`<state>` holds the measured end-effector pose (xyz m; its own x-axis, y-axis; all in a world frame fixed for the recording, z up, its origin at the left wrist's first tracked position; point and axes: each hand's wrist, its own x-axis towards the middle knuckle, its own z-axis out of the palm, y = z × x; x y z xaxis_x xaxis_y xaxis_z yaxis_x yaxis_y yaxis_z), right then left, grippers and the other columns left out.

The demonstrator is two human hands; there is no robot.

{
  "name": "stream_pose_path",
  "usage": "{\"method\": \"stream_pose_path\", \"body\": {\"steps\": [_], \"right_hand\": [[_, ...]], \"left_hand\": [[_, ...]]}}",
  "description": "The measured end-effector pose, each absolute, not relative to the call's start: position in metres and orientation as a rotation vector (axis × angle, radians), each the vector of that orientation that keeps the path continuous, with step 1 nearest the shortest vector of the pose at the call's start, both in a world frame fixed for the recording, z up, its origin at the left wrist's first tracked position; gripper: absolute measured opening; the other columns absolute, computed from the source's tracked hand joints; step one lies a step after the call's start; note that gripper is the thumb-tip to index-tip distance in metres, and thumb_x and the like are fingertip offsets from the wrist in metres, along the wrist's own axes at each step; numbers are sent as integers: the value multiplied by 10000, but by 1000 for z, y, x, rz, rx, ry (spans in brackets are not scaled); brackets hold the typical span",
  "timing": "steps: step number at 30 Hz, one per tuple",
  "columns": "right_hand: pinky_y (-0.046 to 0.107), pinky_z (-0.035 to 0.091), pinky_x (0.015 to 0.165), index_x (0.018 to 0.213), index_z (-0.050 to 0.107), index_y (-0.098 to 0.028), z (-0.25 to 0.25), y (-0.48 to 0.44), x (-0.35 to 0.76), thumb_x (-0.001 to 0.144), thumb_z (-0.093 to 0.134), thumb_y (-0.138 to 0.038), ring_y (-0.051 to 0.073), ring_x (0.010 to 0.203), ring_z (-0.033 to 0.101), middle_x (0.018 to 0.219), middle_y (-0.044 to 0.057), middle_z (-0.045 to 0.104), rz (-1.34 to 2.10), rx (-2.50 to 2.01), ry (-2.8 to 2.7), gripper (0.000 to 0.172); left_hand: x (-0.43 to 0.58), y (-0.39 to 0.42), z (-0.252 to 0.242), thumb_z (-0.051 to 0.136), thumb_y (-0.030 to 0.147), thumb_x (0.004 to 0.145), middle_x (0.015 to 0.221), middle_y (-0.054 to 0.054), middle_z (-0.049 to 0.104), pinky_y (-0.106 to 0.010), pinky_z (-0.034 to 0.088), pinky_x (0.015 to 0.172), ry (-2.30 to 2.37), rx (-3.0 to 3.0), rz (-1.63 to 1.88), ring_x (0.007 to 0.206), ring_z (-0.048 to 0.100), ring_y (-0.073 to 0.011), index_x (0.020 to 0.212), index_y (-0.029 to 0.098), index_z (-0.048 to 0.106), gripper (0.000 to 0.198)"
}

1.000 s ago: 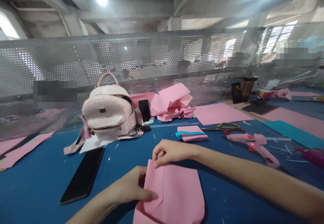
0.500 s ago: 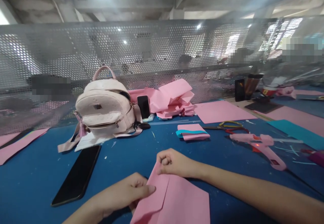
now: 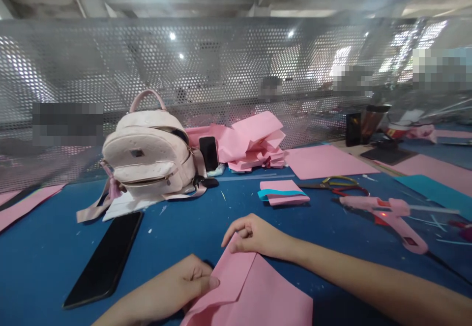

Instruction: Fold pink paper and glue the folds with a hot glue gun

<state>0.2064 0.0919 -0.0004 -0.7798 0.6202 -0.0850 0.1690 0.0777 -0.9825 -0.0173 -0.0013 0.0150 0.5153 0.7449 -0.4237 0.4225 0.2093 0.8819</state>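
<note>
A folded pink sheet [image 3: 265, 291], paper or thin foam, lies at the near edge of the view, with a flap folded over along its left side. My left hand [image 3: 190, 279] grips the flap's left edge, thumb on top and fingers underneath, partly hidden. At the flap's top corner my right hand [image 3: 250, 235] pinches the sheet between thumb and curled fingers. Beyond my right hand lies a small folded pink piece with a blue strip [image 3: 283, 192] around it. A black phone [image 3: 105, 259] rests flat to the left of my left hand.
A pink glue gun [image 3: 391, 213] with a lit red light lies at right, near scissors [image 3: 335, 184]. A pale backpack [image 3: 151, 154] stands at back left beside crumpled pink sheets [image 3: 254, 139]. A perforated metal screen [image 3: 228, 70] closes off the blue table's [image 3: 177, 232] far side.
The folded sheet has shifted slightly down and left at its flap. My right hand's fingers have extended a little past its top corner. The view has turned slightly.
</note>
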Motion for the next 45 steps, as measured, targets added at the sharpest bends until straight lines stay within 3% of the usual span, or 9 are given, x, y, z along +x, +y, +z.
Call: {"method": "stream_pose_path", "body": {"steps": [4,7,12,17,21,31,36,39,45], "right_hand": [[205,293,498,693,694,-126,-4,92,204,719,773,-341,76,501,434,562,-33,571,1733,-842,-1969,230],[220,351,533,722,699,-126,-4,94,205,771,717,-402,103,537,512,614,-3,624,1718,-833,-1959,282],[312,475,764,1099,671,-151,10,94,207,911,541,-433,198,872,669,992,87,741,1595,-776,-1980,363],[401,385,963,1166,662,-219,24,78,203,671,823,-376,263,1102,584,1179,66,684,1156,-644,-2341,544],[368,393,893,1031,692,-204,24,62,196,696,818,-485,214,935,600,970,28,703,643,-591,-2663,454],[347,421,791,873,692,-224,35,58,197,676,798,-590,204,806,592,782,-6,666,593,-885,-2722,429],[360,386,972,1037,670,-206,38,53,198,764,794,-468,199,1037,574,1087,27,671,548,-531,-2654,398],[340,358,1017,867,682,-205,38,47,198,835,760,-338,176,1119,538,1164,17,643,471,-413,-2604,157],[376,360,1054,792,654,-201,33,43,200,876,695,-265,200,1231,496,1224,44,629,485,-533,-2525,114]], "left_hand": [[-17,0,6,557,636,859,530,84,261,-259,130,472,1049,1401,367,498,171,-78,557,201,361,564],[-19,3,4,610,650,811,535,79,313,-252,125,478,1043,1307,419,493,194,-72,573,187,423,553],[-20,7,3,630,652,797,563,64,374,-238,154,486,1083,1174,481,499,228,-72,623,170,489,531],[-20,6,3,648,612,810,541,79,325,-247,136,472,1087,1239,468,493,193,-73,596,186,438,521],[-21,5,6,623,612,836,560,70,337,-248,142,479,1023,1244,445,506,200,-75,615,169,483,515],[-25,6,7,625,575,857,623,52,359,-251,178,538,966,1184,546,572,238,-92,634,157,508,489],[-24,4,10,649,537,856,603,51,411,-234,180,524,921,1216,509,546,256,-81,681,121,616,452],[-22,2,12,673,509,845,628,33,479,-222,231,549,916,1177,549,563,318,-84,715,115,655,416],[-19,1,9,721,418,843,631,7,569,-199,316,566,837,990,659,550,455,-79,777,98,718,327]]}}
